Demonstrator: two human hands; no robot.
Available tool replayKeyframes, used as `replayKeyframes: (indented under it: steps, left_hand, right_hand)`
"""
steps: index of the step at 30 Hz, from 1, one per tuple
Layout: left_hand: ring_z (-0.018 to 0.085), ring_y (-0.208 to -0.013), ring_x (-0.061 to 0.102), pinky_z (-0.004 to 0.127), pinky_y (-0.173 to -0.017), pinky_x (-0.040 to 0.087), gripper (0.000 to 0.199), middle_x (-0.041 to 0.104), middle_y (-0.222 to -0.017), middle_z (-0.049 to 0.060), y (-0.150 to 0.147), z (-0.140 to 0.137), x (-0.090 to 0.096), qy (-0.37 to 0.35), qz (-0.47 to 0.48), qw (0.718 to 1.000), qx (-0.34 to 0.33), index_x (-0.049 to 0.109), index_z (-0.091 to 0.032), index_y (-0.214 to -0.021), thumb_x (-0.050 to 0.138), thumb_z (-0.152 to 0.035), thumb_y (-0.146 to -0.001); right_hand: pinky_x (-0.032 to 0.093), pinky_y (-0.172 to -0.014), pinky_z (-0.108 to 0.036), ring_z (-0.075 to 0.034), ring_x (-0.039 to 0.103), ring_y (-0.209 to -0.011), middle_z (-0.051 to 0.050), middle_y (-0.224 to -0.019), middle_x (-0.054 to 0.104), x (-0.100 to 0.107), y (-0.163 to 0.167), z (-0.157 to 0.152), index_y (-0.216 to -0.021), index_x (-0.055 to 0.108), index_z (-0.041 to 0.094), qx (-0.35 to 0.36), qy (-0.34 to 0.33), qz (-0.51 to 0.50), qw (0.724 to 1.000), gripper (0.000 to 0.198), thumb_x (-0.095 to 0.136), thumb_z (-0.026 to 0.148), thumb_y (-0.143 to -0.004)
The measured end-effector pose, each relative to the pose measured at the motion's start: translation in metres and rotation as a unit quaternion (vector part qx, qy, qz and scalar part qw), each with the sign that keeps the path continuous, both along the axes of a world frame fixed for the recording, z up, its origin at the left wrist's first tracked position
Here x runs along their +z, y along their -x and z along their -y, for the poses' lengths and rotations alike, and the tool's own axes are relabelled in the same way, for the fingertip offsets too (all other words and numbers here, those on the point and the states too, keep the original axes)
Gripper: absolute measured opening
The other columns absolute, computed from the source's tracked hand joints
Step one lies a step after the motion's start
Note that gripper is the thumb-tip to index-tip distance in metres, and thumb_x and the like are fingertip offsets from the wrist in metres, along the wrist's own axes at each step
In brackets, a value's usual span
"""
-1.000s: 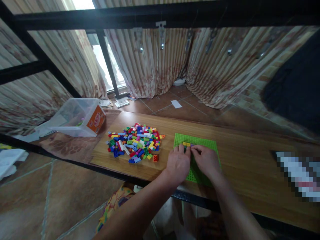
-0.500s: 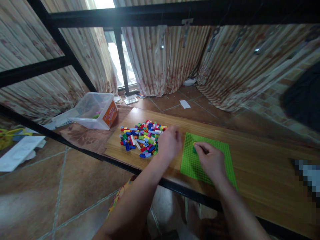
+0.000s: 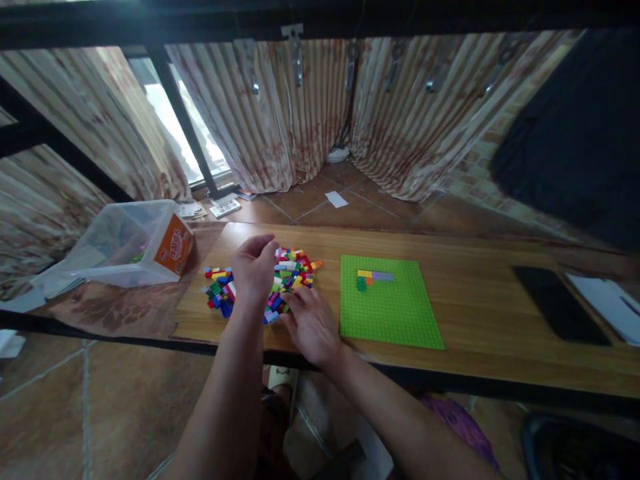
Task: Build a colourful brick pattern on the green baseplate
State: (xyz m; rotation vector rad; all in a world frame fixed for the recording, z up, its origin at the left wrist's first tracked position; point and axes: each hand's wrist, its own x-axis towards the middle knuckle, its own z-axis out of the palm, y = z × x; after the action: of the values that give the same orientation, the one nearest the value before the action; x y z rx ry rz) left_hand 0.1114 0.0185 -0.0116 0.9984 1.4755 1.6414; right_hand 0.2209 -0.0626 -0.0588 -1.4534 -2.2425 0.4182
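1. The loose bricks [image 3: 287, 281] are heaped on the table [image 3: 480, 300], partly covered by both hands.
2. The left hand [image 3: 253, 273] is held over the heap, its fingers curled; whether a brick is pinched there cannot be told.
3. The right hand [image 3: 313, 325] is placed at the heap's near right edge, its thumb parted from its fingers.
4. The green board [image 3: 390, 317] is set to the right of both hands (a few joined bricks [image 3: 373, 277] are seated near its far left corner).
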Motion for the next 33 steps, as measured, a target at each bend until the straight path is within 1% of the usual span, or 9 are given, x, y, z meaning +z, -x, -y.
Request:
replayKeyframes:
  steps: [6,11,14,17,21,24,27,30,33]
  left_hand:
    - [0.007,-0.051,0.052,0.017,-0.048,0.041,0.025,0.064,-0.065,-0.001,0.003,0.001,0.002,-0.008,0.004,1.000,-0.009,0.071,-0.012,-0.085,0.067,-0.024,-0.063]
    - [0.007,-0.052,0.051,0.018,-0.050,0.042,0.025,0.064,-0.065,-0.001,0.004,0.004,0.004,0.009,-0.011,1.000,-0.014,0.071,-0.012,-0.084,0.068,-0.025,-0.063]
    - [0.007,-0.052,0.051,0.018,-0.051,0.041,0.024,0.064,-0.064,-0.002,0.006,0.004,0.002,0.009,-0.028,0.999,-0.022,0.071,-0.012,-0.084,0.067,-0.025,-0.064]
    - [0.008,-0.055,0.053,0.018,-0.053,0.042,0.026,0.064,-0.066,-0.002,0.007,0.004,0.000,0.015,-0.045,0.998,-0.040,0.071,-0.013,-0.085,0.069,-0.027,-0.064]
    - [0.011,-0.065,0.059,0.021,-0.060,0.047,0.030,0.069,-0.076,0.002,0.000,0.007,-0.003,0.032,-0.070,0.990,-0.116,0.071,-0.013,-0.089,0.071,-0.032,-0.065]
    - [0.013,-0.071,0.061,0.021,-0.063,0.047,0.026,0.070,-0.081,0.003,-0.014,0.013,-0.008,0.032,-0.113,0.973,-0.201,0.072,-0.014,-0.089,0.067,-0.032,-0.072]
    - [0.013,-0.072,0.061,0.022,-0.064,0.047,0.021,0.070,-0.080,0.003,-0.034,0.021,-0.017,0.028,-0.180,0.937,-0.296,0.072,-0.014,-0.090,0.060,-0.028,-0.078]
    - [0.014,-0.075,0.063,0.023,-0.068,0.048,0.020,0.071,-0.081,0.003,-0.053,0.030,-0.025,0.030,-0.256,0.897,-0.359,0.071,-0.015,-0.090,0.055,-0.021,-0.081]
    - [0.015,-0.076,0.065,0.025,-0.071,0.049,0.022,0.072,-0.085,0.004,-0.068,0.037,-0.030,0.052,-0.319,0.865,-0.385,0.071,-0.014,-0.095,0.054,-0.017,-0.082]
  right_hand:
    - [0.041,-0.086,-0.039,-0.025,0.049,-0.102,-0.008,-0.106,0.059,-0.002,0.005,-0.007,-0.114,0.063,0.022,-0.011,0.010,0.047,0.999,0.026,0.050,0.026,-0.092]
    - [0.041,-0.085,-0.038,-0.024,0.050,-0.100,-0.008,-0.101,0.062,-0.005,0.005,-0.008,-0.109,0.066,0.023,-0.016,0.004,0.025,1.000,0.025,0.047,0.024,-0.093]
    - [0.042,-0.088,-0.037,-0.023,0.052,-0.099,-0.008,-0.099,0.063,-0.001,0.005,-0.008,-0.107,0.067,0.022,-0.027,-0.011,-0.047,0.998,0.025,0.048,0.021,-0.091]
    - [0.044,-0.089,-0.035,-0.021,0.055,-0.100,-0.007,-0.101,0.065,0.010,-0.005,-0.010,-0.106,0.067,0.022,-0.045,-0.032,-0.159,0.986,0.025,0.047,0.021,-0.091]
    - [0.046,-0.081,-0.030,-0.017,0.061,-0.087,-0.005,-0.096,0.068,0.023,-0.045,-0.021,-0.100,0.068,0.021,-0.102,-0.011,-0.281,0.954,0.024,0.045,0.024,-0.091]
    - [0.045,-0.070,-0.028,-0.015,0.061,-0.073,-0.003,-0.083,0.070,0.027,-0.088,-0.030,-0.092,0.070,0.019,-0.126,0.053,-0.260,0.956,0.025,0.047,0.028,-0.089]
    - [0.041,-0.067,-0.028,-0.016,0.060,-0.071,-0.003,-0.080,0.071,0.027,-0.125,-0.032,-0.083,0.072,0.019,-0.107,0.108,-0.145,0.978,0.024,0.049,0.027,-0.088]
    - [0.039,-0.066,-0.028,-0.016,0.061,-0.073,-0.003,-0.079,0.071,0.025,-0.144,-0.029,-0.079,0.073,0.020,-0.073,0.146,-0.066,0.984,0.024,0.051,0.025,-0.087]
    - [0.040,-0.067,-0.028,-0.016,0.062,-0.074,-0.002,-0.079,0.072,0.019,-0.148,-0.027,-0.081,0.073,0.021,-0.061,0.151,-0.058,0.985,0.022,0.052,0.024,-0.087]
